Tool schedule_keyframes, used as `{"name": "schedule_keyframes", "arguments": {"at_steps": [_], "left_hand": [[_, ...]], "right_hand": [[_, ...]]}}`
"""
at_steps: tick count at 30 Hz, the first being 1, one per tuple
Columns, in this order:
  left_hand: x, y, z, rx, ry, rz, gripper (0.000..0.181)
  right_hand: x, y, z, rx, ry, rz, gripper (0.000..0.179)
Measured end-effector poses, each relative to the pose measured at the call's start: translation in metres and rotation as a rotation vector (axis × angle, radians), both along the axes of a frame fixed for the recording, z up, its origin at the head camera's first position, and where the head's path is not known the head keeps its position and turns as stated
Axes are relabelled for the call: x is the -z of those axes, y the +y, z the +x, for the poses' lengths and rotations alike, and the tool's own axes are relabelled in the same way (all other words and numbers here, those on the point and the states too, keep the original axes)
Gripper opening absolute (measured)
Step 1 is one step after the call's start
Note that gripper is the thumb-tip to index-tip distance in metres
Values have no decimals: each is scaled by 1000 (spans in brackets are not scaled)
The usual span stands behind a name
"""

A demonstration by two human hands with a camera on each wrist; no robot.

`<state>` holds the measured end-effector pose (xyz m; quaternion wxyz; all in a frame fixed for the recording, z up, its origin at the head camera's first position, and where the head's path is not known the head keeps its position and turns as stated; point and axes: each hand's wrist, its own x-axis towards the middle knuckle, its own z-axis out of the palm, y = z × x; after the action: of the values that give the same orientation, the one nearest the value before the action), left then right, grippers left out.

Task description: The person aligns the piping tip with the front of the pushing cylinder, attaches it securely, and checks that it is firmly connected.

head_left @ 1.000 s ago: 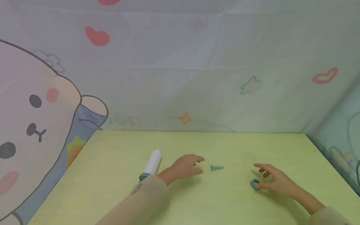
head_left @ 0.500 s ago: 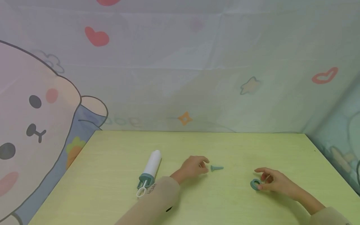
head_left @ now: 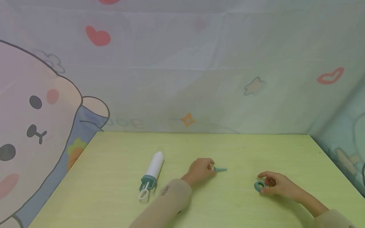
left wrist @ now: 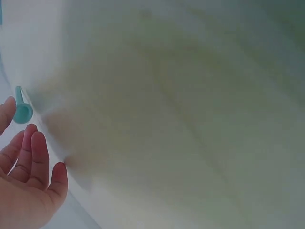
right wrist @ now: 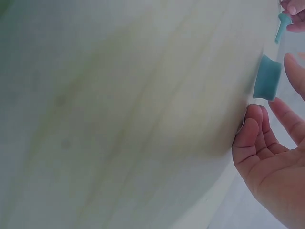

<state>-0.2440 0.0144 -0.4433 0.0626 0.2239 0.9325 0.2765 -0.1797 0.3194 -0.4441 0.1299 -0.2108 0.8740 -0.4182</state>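
Observation:
A small teal nozzle (head_left: 220,169) with a flared end lies on the table. My left hand (head_left: 200,171) reaches it from the left, fingertips right at the flared end. In the left wrist view the thumb (left wrist: 5,112) overlaps the nozzle's rim, and the other fingers are loosely bent below it. A teal ring-shaped cap (head_left: 259,186) stands on the table to the right. My right hand (head_left: 280,184) is beside it, thumb at its near edge and index finger arched over it. In the right wrist view one fingertip meets the ring (right wrist: 268,78) and another digit stands apart.
A white syringe-like tube (head_left: 154,166) with a teal collar and a white loop-handled plunger (head_left: 144,193) lies left of my left forearm. The table (head_left: 228,209) is pale yellow-green. Behind it hangs a printed cloth (head_left: 171,63).
My left hand has moved right to the nozzle with its fingers bending, uncovering the tube's plunger. My right hand's fingers have lowered slightly at the ring, which has turned a little.

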Motion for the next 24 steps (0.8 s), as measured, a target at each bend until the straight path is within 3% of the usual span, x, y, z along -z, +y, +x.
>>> {"name": "schedule_keyframes", "arguments": {"at_steps": [10,16,24], "left_hand": [[0,12,6,-79,40,-41,26],[0,13,7,-86,78,-36,17],[-2,12,8,-115,83,-17,20]], "right_hand": [[-3,-5,2,-27,21,24,45],[-4,-6,1,-18,26,49,43],[-5,-8,2,-23,35,47,41]]}}
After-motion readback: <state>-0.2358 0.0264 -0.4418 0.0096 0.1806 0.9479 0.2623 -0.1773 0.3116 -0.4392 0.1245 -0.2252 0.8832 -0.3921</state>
